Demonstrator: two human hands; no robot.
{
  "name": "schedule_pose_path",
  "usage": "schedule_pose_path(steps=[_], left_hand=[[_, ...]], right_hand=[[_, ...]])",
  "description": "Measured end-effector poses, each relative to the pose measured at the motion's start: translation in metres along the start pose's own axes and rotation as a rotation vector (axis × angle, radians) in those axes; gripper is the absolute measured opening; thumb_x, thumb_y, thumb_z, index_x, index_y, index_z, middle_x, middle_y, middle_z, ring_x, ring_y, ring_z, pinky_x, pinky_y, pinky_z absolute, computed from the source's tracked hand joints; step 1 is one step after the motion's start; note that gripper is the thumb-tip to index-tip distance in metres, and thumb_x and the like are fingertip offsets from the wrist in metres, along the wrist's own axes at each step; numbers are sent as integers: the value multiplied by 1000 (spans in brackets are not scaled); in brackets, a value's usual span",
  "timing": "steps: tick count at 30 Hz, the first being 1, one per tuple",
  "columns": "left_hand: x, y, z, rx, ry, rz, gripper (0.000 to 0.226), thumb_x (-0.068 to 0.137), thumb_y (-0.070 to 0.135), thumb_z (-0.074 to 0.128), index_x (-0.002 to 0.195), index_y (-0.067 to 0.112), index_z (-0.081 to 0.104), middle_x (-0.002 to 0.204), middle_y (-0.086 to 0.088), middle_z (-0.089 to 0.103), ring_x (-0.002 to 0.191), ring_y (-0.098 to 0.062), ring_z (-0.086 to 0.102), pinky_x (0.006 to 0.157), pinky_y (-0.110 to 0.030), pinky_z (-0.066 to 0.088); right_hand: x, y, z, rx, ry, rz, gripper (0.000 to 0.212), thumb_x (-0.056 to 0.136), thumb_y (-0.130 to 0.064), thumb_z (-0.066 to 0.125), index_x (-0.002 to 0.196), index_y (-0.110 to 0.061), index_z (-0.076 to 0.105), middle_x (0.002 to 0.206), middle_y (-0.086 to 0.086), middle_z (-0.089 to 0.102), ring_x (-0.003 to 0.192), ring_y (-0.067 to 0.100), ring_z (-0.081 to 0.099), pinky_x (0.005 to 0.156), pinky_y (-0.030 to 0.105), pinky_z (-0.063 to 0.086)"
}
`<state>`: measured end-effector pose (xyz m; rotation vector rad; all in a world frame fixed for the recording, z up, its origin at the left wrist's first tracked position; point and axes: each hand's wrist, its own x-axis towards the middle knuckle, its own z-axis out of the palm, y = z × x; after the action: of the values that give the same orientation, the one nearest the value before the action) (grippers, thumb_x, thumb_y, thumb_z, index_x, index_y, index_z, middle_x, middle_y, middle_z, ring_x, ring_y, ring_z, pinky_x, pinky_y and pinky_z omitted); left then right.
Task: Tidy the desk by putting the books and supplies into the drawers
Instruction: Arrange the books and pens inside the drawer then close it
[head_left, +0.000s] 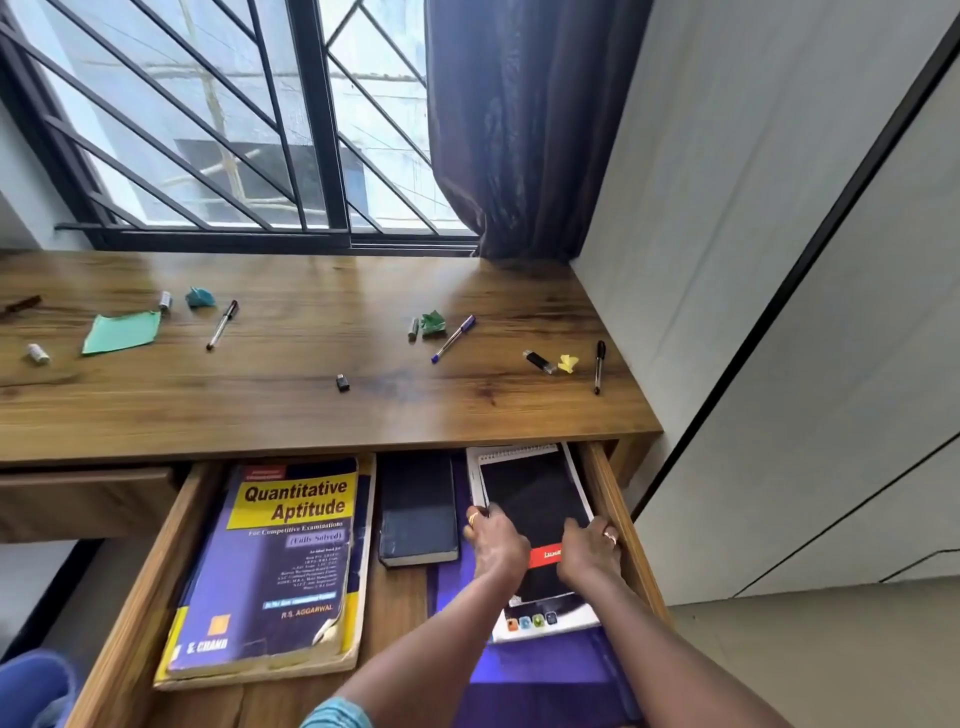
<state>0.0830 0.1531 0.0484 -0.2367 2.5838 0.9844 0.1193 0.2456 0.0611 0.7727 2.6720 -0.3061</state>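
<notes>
Both hands are down in the open drawer (611, 499), at its right end, and between them they hold a black pad (535, 493). The left hand (491, 540) curls over the pad's left long edge and the right hand (589, 551) over its right long edge, each roughly at the middle of its length. The pad's long axis runs away from the person, from the drawer's front toward the back under the counter (311, 405), leaning a little to the left at the far end. It lies on top of a spiral notebook (511, 451), whose wire binding shows beyond the far end, and a white booklet (545, 621) shows under the near end. All of this sits on a purple folder (540, 670).

To the left in the same drawer are a dark book (415, 509), just beside the stack, and a thick yellow and purple textbook (280, 561) farther left. So the books look stowed, and what is left seems to be the small supplies up on the counter.

Those lie ahead of the hands and above them. Closest are a black pen (599, 366) and a USB stick (539, 361), almost straight beyond the right end of the drawer, so the right hand looks nearer to them. A blue pen (453, 339) lies farther left, on the left hand's side. The pen's long axis also runs roughly front to back.
</notes>
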Motion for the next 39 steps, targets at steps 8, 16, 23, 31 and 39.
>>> schedule_pose_path(steps=[8, 16, 23, 31, 39], left_hand=[[67, 40, -75, 19, 198, 490, 37, 91, 3, 47, 126, 7, 57, 124, -12, 51, 115, -26, 52, 103, -28, 43], [147, 70, -121, 275, 311, 447, 36, 95, 14, 43, 126, -4, 48, 129, -22, 49, 116, -31, 48, 101, -32, 38], [208, 84, -121, 484, 328, 345, 43, 96, 31, 41, 124, -2, 48, 119, -19, 55, 111, -32, 51, 93, -35, 39], [231, 96, -112, 360, 362, 208, 28, 93, 11, 45, 108, -6, 62, 110, -25, 58, 101, -40, 61, 79, -38, 49], [183, 79, -109, 417, 375, 229, 21, 90, 7, 51, 104, -1, 66, 103, -21, 65, 95, -37, 63, 66, -35, 43]], right_hand=[[44, -36, -67, 241, 450, -23, 28, 91, -2, 44, 111, -4, 63, 123, 13, 53, 105, 27, 59, 74, 27, 47], [126, -33, -111, 350, 553, -6, 28, 98, -13, 42, 120, -3, 58, 126, 15, 54, 111, 25, 56, 86, 29, 49], [198, -28, -133, 450, 448, 49, 41, 103, -21, 24, 128, -12, 54, 130, 13, 55, 117, 27, 53, 90, 35, 45], [222, -23, -134, 389, 473, 94, 39, 100, -8, 26, 120, 6, 57, 120, 21, 60, 111, 32, 58, 83, 35, 49], [199, -18, -136, 286, 440, 47, 35, 100, -9, 29, 111, 3, 60, 113, 20, 62, 104, 31, 59, 79, 35, 48]])
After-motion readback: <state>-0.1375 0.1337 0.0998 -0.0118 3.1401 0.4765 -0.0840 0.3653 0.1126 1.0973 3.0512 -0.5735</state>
